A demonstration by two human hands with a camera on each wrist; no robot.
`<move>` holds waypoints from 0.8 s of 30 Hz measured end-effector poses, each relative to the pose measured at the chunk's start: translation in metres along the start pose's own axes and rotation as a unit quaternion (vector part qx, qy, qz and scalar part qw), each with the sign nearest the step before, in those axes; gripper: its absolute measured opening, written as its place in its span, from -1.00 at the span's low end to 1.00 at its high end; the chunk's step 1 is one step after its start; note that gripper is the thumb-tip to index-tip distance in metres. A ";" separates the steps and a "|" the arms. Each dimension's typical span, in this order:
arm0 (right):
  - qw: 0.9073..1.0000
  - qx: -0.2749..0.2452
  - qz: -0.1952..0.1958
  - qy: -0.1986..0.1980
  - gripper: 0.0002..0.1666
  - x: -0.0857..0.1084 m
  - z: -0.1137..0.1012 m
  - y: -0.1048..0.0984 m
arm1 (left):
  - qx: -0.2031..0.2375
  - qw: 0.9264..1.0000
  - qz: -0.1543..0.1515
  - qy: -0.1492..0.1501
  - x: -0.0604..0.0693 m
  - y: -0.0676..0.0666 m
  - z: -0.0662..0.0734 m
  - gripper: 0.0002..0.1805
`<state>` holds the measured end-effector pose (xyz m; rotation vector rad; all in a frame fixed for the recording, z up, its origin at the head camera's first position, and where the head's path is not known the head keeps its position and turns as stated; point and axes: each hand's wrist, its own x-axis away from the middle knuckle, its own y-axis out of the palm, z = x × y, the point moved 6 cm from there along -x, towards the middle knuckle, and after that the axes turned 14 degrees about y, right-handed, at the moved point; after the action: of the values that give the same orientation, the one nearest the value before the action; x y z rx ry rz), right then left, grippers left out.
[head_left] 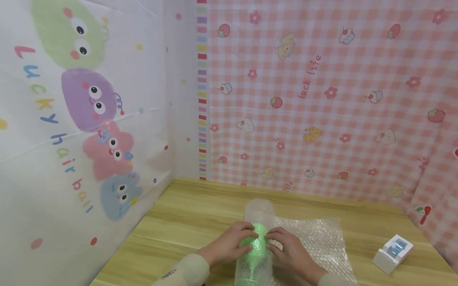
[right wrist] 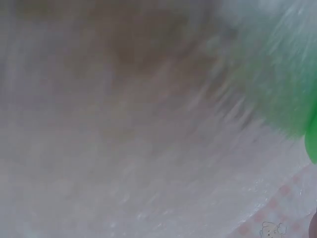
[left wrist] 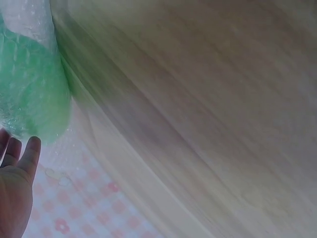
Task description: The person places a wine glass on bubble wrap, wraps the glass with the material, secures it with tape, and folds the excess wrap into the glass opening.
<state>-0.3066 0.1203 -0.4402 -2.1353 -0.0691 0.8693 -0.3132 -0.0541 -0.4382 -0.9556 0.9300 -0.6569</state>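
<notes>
A green object [head_left: 258, 240], wide above and narrowing lower down, lies rolled in clear bubble wrap [head_left: 259, 209] on the table; its exact kind is hard to tell through the wrap. From the left, my left hand [head_left: 234, 243] holds the roll with bent fingers over its upper part. My right hand [head_left: 291, 250] grips the roll's right side, fingers and thumb curved against it. In the left wrist view, the left fingertips [left wrist: 32, 148] meet the wrapped green end [left wrist: 34, 94]. The right wrist view is blurred, with green [right wrist: 292, 99] at its right edge.
A flat stretch of bubble wrap [head_left: 322, 242] spreads right of the roll. A small white box-like item with a blue part [head_left: 395, 248] stands at the right on the wooden table [head_left: 186, 222]. Printed cloths [head_left: 322, 111] hang behind and at the sides.
</notes>
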 end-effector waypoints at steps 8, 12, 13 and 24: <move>0.998 -0.047 -0.030 0.000 -0.71 0.003 0.014 -0.001 | -0.020 0.999 -0.001 0.041 -0.006 0.001 0.004 -0.61; 0.996 -0.069 -0.056 0.025 -0.72 0.003 0.018 0.000 | -0.023 0.998 -0.016 0.058 -0.007 0.000 0.004 -0.61; 0.995 -0.072 -0.060 0.030 -0.73 0.003 0.019 0.000 | -0.025 0.998 -0.018 0.061 -0.007 0.000 0.003 -0.61; 0.994 -0.072 -0.064 0.043 -0.76 0.002 0.021 0.000 | -0.045 0.994 -0.017 0.100 -0.010 -0.004 0.002 -0.61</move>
<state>-0.3179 0.1349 -0.4500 -2.2727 -0.2275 0.7147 -0.3163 -0.0475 -0.4305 -1.0001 1.1289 -0.7553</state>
